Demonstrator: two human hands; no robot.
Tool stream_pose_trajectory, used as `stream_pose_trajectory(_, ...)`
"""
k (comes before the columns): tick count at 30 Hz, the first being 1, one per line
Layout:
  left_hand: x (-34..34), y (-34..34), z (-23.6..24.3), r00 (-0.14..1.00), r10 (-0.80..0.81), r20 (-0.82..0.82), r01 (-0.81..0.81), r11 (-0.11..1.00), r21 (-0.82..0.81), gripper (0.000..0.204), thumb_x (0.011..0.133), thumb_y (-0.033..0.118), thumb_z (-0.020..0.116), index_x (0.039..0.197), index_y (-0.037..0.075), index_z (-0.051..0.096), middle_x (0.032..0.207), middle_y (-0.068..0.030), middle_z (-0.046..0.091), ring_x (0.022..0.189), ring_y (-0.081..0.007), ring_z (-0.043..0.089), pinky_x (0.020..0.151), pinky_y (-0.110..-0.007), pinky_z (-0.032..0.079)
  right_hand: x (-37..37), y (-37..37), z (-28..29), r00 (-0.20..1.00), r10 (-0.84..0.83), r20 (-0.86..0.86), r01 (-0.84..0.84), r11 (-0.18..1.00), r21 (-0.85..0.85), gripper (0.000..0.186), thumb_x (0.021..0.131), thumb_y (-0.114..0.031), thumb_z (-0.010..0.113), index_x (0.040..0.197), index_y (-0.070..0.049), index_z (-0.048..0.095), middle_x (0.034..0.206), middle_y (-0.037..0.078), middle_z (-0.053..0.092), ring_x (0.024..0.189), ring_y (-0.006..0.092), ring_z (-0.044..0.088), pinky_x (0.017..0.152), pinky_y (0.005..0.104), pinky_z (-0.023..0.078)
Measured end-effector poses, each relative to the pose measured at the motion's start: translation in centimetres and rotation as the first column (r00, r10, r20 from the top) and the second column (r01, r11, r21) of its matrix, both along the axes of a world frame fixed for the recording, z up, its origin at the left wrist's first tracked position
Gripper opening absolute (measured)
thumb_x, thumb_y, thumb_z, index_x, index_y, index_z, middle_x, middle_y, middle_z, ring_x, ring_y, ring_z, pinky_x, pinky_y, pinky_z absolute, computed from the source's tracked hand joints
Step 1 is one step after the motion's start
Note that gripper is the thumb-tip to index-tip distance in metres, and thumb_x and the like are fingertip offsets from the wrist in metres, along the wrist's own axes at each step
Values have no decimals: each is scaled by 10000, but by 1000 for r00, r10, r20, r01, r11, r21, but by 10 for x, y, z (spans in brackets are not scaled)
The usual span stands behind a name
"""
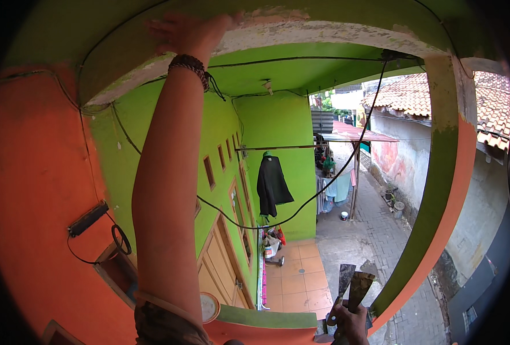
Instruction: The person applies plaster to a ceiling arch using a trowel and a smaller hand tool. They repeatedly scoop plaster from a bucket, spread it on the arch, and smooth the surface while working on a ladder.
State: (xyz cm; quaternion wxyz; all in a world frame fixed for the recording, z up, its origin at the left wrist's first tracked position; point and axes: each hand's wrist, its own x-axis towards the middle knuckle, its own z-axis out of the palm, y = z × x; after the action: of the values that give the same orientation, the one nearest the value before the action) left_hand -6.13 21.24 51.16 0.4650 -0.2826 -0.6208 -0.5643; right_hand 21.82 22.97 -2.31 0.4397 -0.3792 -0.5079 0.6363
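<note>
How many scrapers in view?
2. Both are in the right hand, blades up: one scraper on the left, the other scraper beside it on the right. The hand might hide more.

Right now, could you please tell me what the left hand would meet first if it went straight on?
Most likely the peeling green beam overhead; the left hand points up at it and may be touching it, though depth is unclear.

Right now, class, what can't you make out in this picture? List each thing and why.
Head view, left hand: fingers blurred; contact with the beam unclear.
Head view, scrapers: handles partly hidden by the right hand.
Head view, wooden door: lower part hidden behind the low wall.
Head view, alley pots: contents too small.
</note>
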Motion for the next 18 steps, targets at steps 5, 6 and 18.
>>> stream_pose_trajectory(5, 2, 0, 1, 1000, 18, 8, -17, 1000, -16, 1326, 508, 601, 772, 1405, -57, 51, 1450, -322, -94, 1373, -401, -106, 1051, -583, 59, 0, 0, -7, 998, -38, -44, 39, 999, 35, 154, 829, -117, 581, 722, -9, 599, 545, 23, 531, 405, 84, 457, 371, 231, 341)
stream_pose_trajectory(6, 3, 0, 0, 1000, 19, 3, -19, 1000, -17, 1323, 509, 595, 775, 1404, -59, 52, 1449, -326, -91, 1374, -399, -106, 1051, -583, 58, 1, -1, -5, 997, -67, -30, 68, 996, 56, 179, 836, -133, 574, 687, -36, 600, 489, -3, 500, 339, 53, 394, 312, 212, 278)
stream_pose_trajectory(18, -6, 9, -8, 962, 140, -235, -134, 990, 39, 1262, 553, 653, 737, 1368, -84, 117, 1438, -339, -33, 1371, -415, -61, 1035, -616, 106, 1, -2, -6, 998, -46, -52, 50, 997, 64, 171, 844, -145, 582, 738, -15, 615, 502, 3, 512, 366, 52, 418, 338, 212, 302)
